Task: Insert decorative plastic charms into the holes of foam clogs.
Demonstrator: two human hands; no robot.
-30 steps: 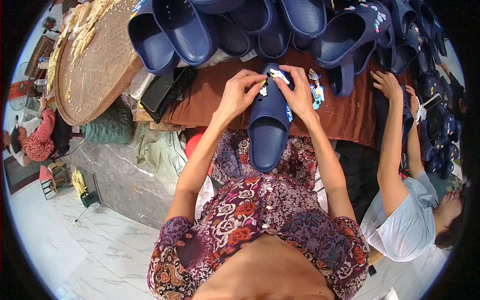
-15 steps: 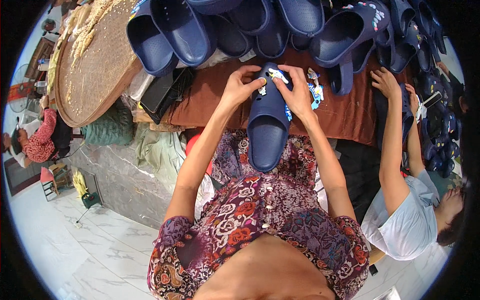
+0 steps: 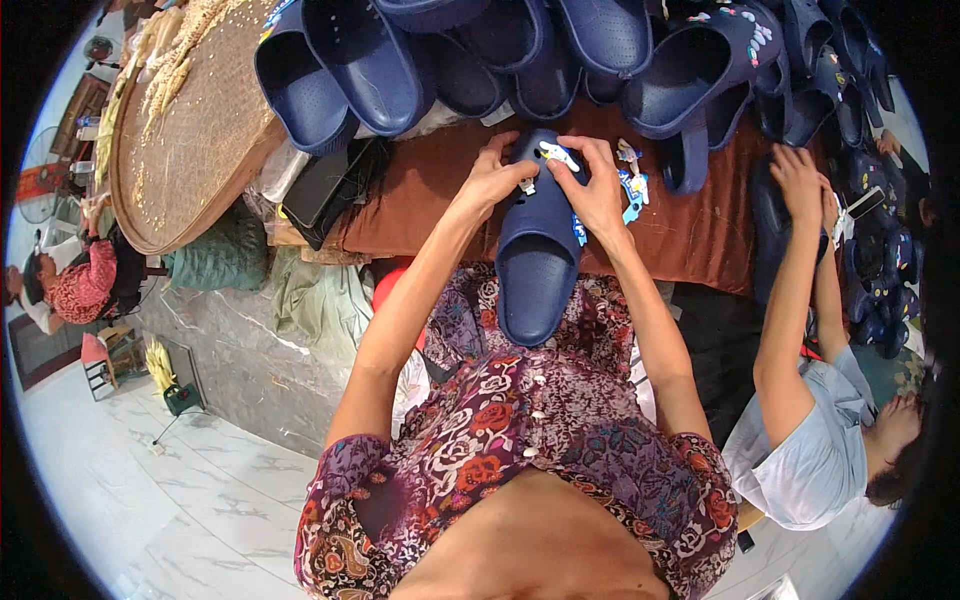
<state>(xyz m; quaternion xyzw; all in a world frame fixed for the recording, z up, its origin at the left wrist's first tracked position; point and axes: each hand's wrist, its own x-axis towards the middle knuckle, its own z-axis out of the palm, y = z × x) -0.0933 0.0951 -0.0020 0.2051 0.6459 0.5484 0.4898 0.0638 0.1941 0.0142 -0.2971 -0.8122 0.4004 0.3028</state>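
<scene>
A navy-blue foam clog (image 3: 538, 265) lies between my hands, its toe on the brown cloth and its heel toward me. My left hand (image 3: 497, 178) grips the left side of the toe, with the thumb pressed on a small charm that it partly covers. On the other side my right hand (image 3: 592, 185) is closed around the toe, its thumb beside a white charm (image 3: 558, 155) set on the upper. A blue-and-white charm (image 3: 579, 230) shows at the clog's right edge. More colourful charms (image 3: 632, 188) lie on the cloth just right of my right hand.
Several navy clogs (image 3: 375, 75) are piled along the far side of the brown-covered table (image 3: 700, 235). A woven tray (image 3: 200, 130) with grain and a black item (image 3: 325, 200) sit at left. At right, a co-worker's hands (image 3: 797, 180) hold another dark clog.
My left thumb has shifted over the small charm and now hides more of it. The clog has barely moved. The co-worker's hands at right have come closer together.
</scene>
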